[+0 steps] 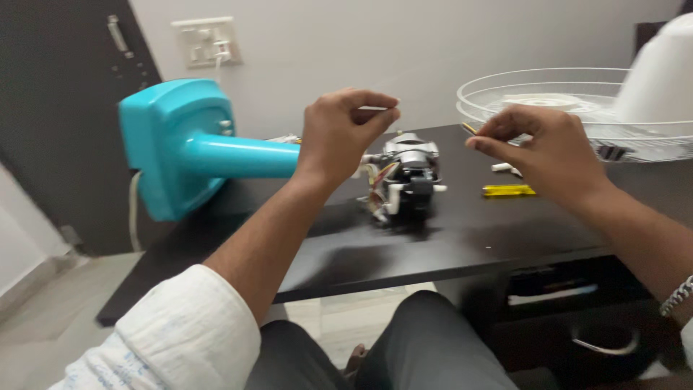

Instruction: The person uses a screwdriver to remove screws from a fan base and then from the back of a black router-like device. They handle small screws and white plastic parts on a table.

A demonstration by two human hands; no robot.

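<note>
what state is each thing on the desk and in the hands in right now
left hand: raised, fingertips pinched on something thin
right hand: raised, pinched on a thin wire end
fan motor: bare, uncovered, wires exposed, resting on the desk
turquoise fan stand: lying on its side
wire fan guard: detached, lying on the desk
yellow screwdriver: lying flat, untouched
black desk: bearing the parts

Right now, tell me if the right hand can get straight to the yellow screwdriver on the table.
Probably yes. The right hand is raised just above the yellow screwdriver, which lies in the open on the black table; nothing sits between them.
</note>
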